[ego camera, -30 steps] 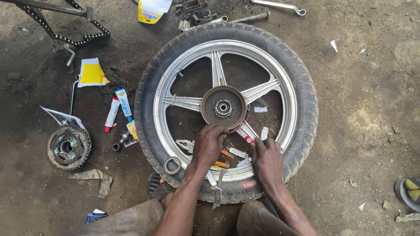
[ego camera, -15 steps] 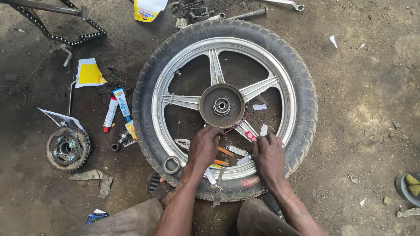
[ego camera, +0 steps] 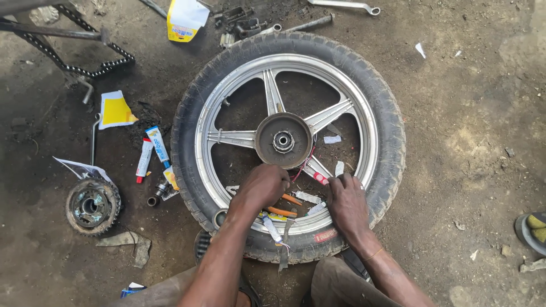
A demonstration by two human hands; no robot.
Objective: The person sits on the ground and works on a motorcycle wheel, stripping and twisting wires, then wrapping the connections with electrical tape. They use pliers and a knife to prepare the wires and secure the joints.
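A motorcycle wheel lies flat on the dirt, with a black tyre (ego camera: 387,113), a silver five-spoke rim (ego camera: 227,138) and a rusty brown hub (ego camera: 283,140). My left hand (ego camera: 261,185) is curled into a fist just below the hub, and what it holds is hidden. A thin red wire (ego camera: 301,169) runs from the hub toward that fist. Orange-handled pliers (ego camera: 282,211) lie under it inside the rim. My right hand (ego camera: 347,202) rests on the near rim beside a spoke with a red sticker (ego camera: 320,178), fingers bent, nothing visible in it.
Left of the wheel lie glue tubes (ego camera: 156,145), a yellow packet (ego camera: 116,110), a sprocket hub (ego camera: 91,206) and a drive chain (ego camera: 85,68). At the top are a yellow-white bottle (ego camera: 185,20), a spanner (ego camera: 344,5) and a metal rod (ego camera: 310,23). A sandalled foot (ego camera: 532,230) shows at the right edge.
The view has shifted a little. Both hands stay almost where they were, the left fist still below the hub and the right hand on the rim.
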